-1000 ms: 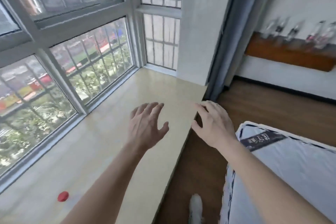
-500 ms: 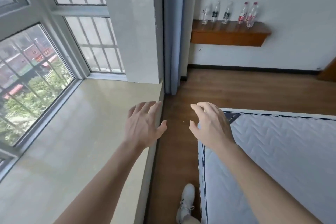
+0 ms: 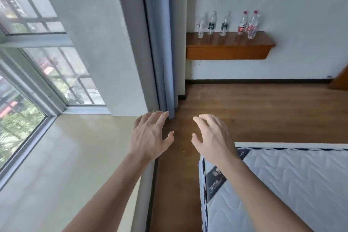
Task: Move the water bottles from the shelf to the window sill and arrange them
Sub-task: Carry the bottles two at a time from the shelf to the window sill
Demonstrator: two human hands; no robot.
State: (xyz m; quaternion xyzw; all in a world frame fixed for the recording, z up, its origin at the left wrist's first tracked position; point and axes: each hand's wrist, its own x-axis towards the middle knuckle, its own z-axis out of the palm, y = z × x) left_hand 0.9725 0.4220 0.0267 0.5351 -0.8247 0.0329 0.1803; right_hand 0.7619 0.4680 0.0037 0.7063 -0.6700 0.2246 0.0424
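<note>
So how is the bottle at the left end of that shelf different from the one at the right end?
The leftmost bottle looks shorter than the rightmost bottle. The rightmost bottle has a red cap and a red label, while the leftmost bottle shows no red and no coloured label that I can make out. The rightmost bottle also stands nearer the front edge than the leftmost bottle. Both are clear and upright on the wooden shelf.

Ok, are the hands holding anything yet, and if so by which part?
Nothing is held. The left hand and right hand are open and empty; all five water bottles stand on the shelf, untouched.
</note>
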